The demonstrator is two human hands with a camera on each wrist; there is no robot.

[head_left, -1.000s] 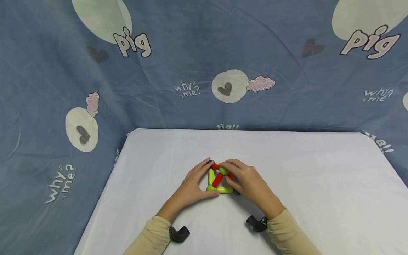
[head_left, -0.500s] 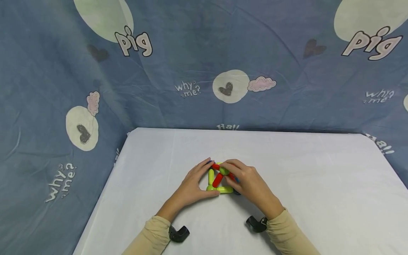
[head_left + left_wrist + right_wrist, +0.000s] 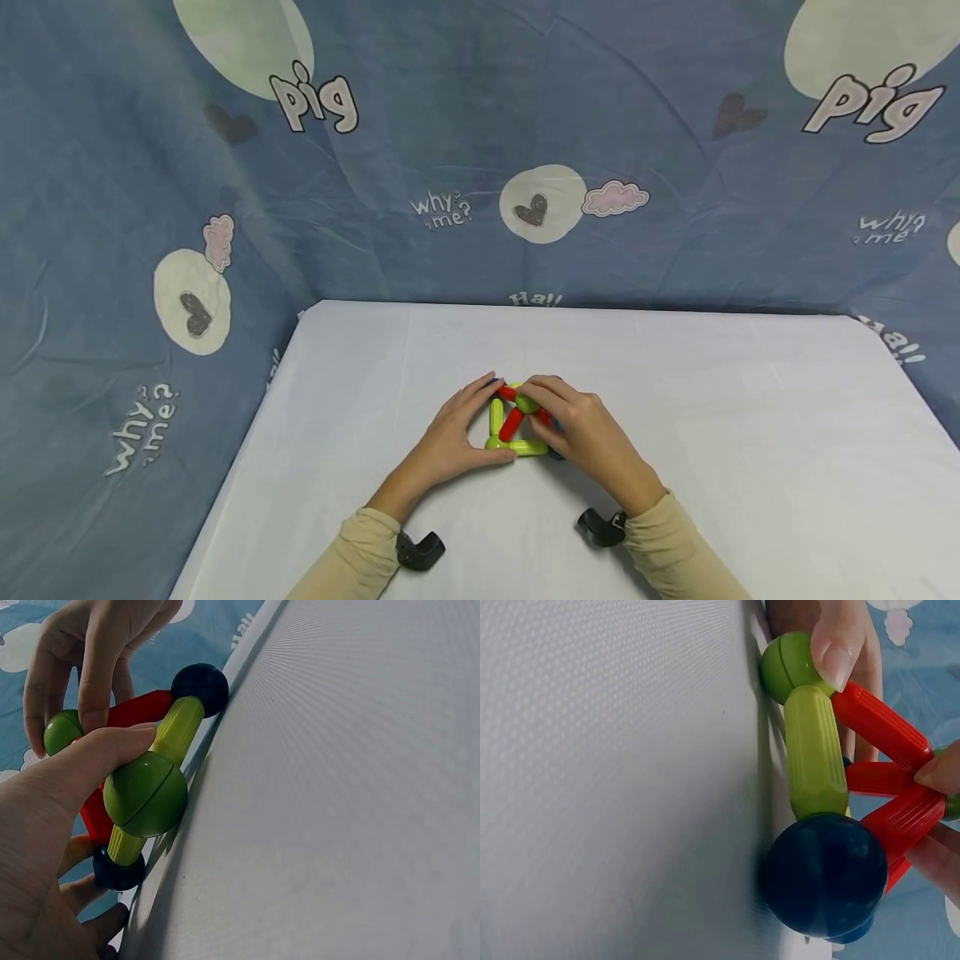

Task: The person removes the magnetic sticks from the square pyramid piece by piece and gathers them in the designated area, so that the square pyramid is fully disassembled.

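One rod-and-ball toy pyramid [image 3: 513, 425] stands on a white-covered table [image 3: 720, 408] between a person's hands. The left hand [image 3: 453, 437], spread wide, holds its base between thumb and fingers, apparently to brace it; the right hand [image 3: 585, 425], fingers drawn narrow, pinches the green apex ball [image 3: 527, 403], seemingly keeping the red rods [image 3: 883, 726] together.

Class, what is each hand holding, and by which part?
A toy frame: the right hand pinches its top ball; the left hand grips the left side of its base.
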